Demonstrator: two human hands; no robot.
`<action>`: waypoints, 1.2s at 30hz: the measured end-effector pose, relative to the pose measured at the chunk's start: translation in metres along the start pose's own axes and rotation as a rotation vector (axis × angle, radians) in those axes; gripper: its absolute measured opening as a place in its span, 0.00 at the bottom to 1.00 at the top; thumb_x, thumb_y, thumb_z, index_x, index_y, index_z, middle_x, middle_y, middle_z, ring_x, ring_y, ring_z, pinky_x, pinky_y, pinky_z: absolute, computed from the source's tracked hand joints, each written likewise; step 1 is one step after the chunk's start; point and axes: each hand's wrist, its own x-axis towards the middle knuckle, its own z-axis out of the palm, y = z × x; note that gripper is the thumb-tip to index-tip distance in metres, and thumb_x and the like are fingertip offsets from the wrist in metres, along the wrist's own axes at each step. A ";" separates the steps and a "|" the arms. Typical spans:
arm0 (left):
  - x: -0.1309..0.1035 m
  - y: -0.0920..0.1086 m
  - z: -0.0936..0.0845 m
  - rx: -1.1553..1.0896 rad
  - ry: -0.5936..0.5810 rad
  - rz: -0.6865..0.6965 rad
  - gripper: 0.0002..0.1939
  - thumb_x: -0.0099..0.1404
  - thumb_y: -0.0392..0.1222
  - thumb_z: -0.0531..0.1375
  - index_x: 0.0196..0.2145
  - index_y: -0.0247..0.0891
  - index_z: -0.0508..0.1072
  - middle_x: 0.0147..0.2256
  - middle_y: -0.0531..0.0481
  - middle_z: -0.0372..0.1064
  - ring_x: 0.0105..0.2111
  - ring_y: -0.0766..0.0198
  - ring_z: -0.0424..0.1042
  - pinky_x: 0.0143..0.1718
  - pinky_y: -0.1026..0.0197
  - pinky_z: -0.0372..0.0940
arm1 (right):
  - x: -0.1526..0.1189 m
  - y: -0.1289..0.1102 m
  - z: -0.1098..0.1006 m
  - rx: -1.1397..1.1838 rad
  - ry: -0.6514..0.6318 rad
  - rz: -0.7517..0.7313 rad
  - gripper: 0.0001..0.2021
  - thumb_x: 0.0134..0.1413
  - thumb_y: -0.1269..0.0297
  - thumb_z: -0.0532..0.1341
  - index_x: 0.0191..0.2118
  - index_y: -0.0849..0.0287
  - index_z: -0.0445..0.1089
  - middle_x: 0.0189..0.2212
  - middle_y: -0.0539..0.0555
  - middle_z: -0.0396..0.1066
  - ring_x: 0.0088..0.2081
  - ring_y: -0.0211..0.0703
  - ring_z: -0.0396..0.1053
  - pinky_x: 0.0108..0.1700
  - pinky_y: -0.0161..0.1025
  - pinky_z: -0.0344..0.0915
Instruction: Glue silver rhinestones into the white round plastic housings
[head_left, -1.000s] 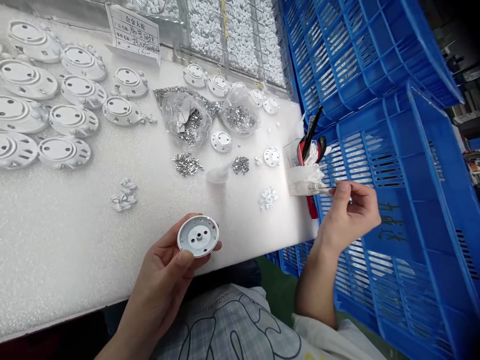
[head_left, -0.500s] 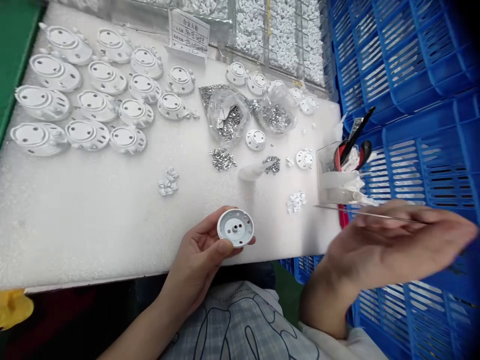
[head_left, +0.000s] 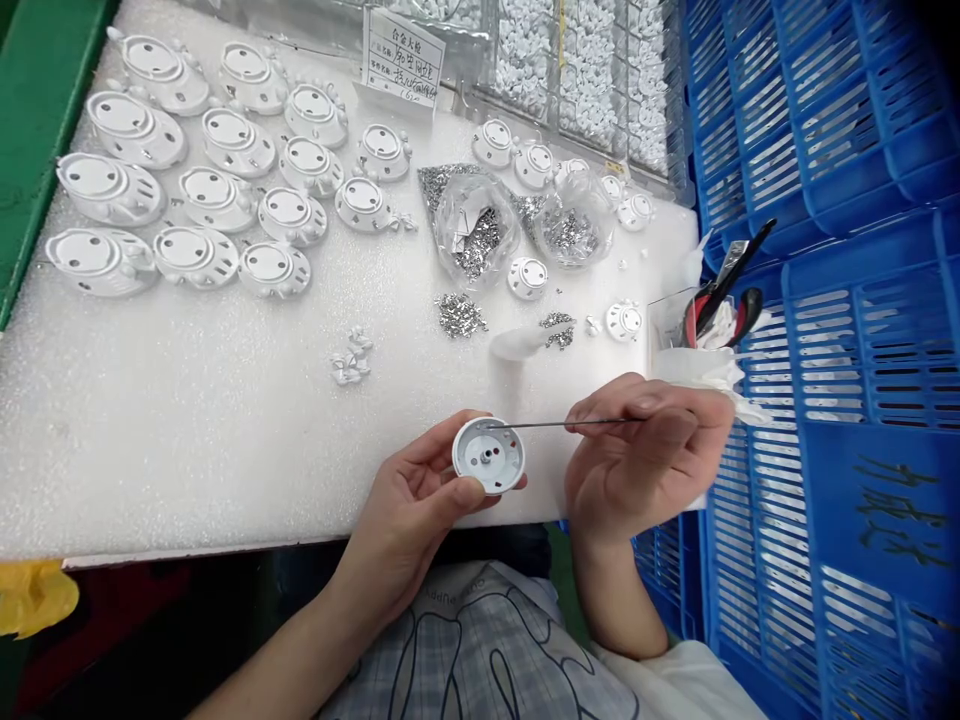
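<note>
My left hand (head_left: 427,490) grips a round white plastic part (head_left: 489,472) by its rim, hollow side up, with a small metal post at its centre and holes around it. In my right hand (head_left: 649,445) is a thin metal rod (head_left: 544,425), pinched in closed fingers. Its tip reaches over the far rim into the hollow of the part; whether it touches the inside I cannot make out. A small white bottle (head_left: 517,343) lies beyond the part, its nozzle pointing at a pile of tiny metal pieces (head_left: 559,330).
Rows of white toy-like assemblies (head_left: 199,255) stand at the back left. Bags of metal bits (head_left: 476,235) lie mid-table near another metal pile (head_left: 460,315) and small white pieces (head_left: 352,358). Red-black pliers (head_left: 724,300) stand in a clear holder; blue crates (head_left: 847,370) border the right.
My right hand has swung left from over the crates, bringing the rod's tip to the round part. My left hand still holds that part. The whole view has shifted slightly.
</note>
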 end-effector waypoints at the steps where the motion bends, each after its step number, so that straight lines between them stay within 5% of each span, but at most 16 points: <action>1: 0.000 0.000 0.000 -0.003 0.002 0.000 0.20 0.51 0.46 0.82 0.42 0.47 0.88 0.36 0.51 0.84 0.33 0.67 0.84 0.37 0.73 0.76 | 0.000 0.000 0.000 0.010 -0.002 0.002 0.11 0.71 0.57 0.63 0.35 0.54 0.70 0.20 0.43 0.62 0.16 0.35 0.62 0.17 0.35 0.57; 12: 0.001 0.000 0.000 -0.008 -0.002 0.006 0.20 0.51 0.45 0.82 0.42 0.46 0.88 0.36 0.50 0.85 0.33 0.66 0.84 0.36 0.74 0.75 | 0.005 0.005 -0.003 0.056 0.019 0.034 0.12 0.73 0.60 0.60 0.33 0.53 0.68 0.20 0.43 0.57 0.17 0.35 0.59 0.17 0.33 0.55; 27: 0.000 -0.001 -0.003 0.021 -0.010 0.010 0.19 0.52 0.46 0.81 0.43 0.48 0.87 0.37 0.51 0.85 0.33 0.67 0.84 0.38 0.73 0.76 | -0.003 0.008 -0.003 0.085 -0.048 0.039 0.10 0.70 0.58 0.64 0.35 0.54 0.71 0.20 0.43 0.64 0.18 0.36 0.63 0.18 0.34 0.60; 33: -0.001 0.000 -0.002 0.067 0.025 0.012 0.21 0.51 0.48 0.81 0.43 0.47 0.87 0.37 0.50 0.84 0.32 0.66 0.83 0.36 0.73 0.75 | 0.019 0.003 -0.025 0.095 0.122 0.173 0.15 0.68 0.54 0.64 0.31 0.53 0.64 0.17 0.40 0.54 0.16 0.33 0.53 0.17 0.32 0.53; 36: -0.002 0.001 -0.002 0.128 0.072 0.016 0.26 0.49 0.51 0.82 0.45 0.43 0.86 0.37 0.48 0.84 0.32 0.64 0.83 0.36 0.69 0.76 | 0.036 -0.002 -0.055 -0.072 0.289 0.073 0.16 0.66 0.54 0.65 0.29 0.52 0.63 0.17 0.40 0.49 0.17 0.33 0.48 0.19 0.36 0.50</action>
